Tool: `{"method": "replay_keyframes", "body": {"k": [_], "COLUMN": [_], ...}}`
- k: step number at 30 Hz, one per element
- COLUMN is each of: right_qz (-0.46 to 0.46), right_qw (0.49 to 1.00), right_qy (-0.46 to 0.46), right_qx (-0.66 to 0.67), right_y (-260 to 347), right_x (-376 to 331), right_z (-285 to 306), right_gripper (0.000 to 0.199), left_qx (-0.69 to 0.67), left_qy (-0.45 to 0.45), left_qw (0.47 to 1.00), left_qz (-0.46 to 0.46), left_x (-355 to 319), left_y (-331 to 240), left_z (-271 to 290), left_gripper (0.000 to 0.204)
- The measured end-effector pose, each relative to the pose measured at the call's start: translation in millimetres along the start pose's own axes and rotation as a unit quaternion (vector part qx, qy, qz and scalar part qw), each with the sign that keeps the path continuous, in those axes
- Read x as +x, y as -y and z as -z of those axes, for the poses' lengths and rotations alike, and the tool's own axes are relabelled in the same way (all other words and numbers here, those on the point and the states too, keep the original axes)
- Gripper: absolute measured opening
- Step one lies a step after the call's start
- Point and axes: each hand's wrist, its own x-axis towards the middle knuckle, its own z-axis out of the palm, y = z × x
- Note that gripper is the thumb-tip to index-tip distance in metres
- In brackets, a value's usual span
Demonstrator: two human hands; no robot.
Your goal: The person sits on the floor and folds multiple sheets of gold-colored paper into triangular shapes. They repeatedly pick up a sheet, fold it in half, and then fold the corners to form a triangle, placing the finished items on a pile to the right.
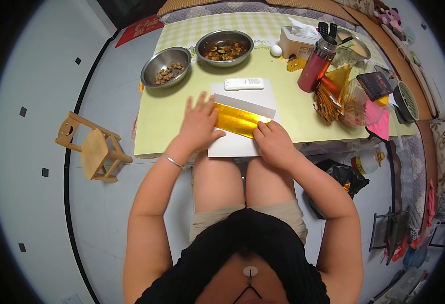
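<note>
left hand (198, 123) lies open, flat on the gold paper (238, 120) at the table (156, 121) edge; right hand (272, 143) pinches its lower corner. thin, light, slippery-looking sheet, best held by edges.

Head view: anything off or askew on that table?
Nothing spilled or damaged. The gold foil sheet lies at a slant across the white paper, pressed flat by the left hand and pinched at its lower edge by the right hand. The paper's near edge overhangs the table rim slightly.
</note>
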Motion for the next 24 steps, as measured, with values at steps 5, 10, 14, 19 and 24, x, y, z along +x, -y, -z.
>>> {"method": "replay_keyframes", "body": {"k": [5, 10, 14, 19, 24], "right_qz": [-0.054, -0.217, -0.280, -0.289, -0.154], "right_qw": [0.995, 0.942, 0.916, 0.928, 0.976], "right_qy": [0.022, 0.035, 0.007, 0.001, -0.108], "right_qx": [0.078, 0.254, 0.288, 0.236, 0.114], "right_y": [-14.3, -40.9, -42.5, -38.6, -28.5], "right_x": [8.3, 25.7, 34.6, 34.4, 26.8], "right_z": [-7.3, -6.7, -18.6, -26.5, -27.2], "right_gripper": [0.016, 0.019, 0.020, 0.018, 0.038], "left_qx": [-0.247, -0.335, -0.334, -0.313, -0.264], "left_qy": [-0.138, -0.212, -0.242, -0.194, -0.224], "left_qw": [0.957, 0.913, 0.896, 0.908, 0.920], "left_qz": [-0.070, 0.092, 0.165, 0.198, 0.181], "left_x": [11.0, 18.6, 25.2, 31.3, 33.1], "left_y": [-59.9, -84.2, -87.2, -89.7, -88.6], "left_z": [-35.5, -48.4, -56.6, -50.6, -55.5], "left_gripper": [0.020, 0.017, 0.022, 0.018, 0.023]}}
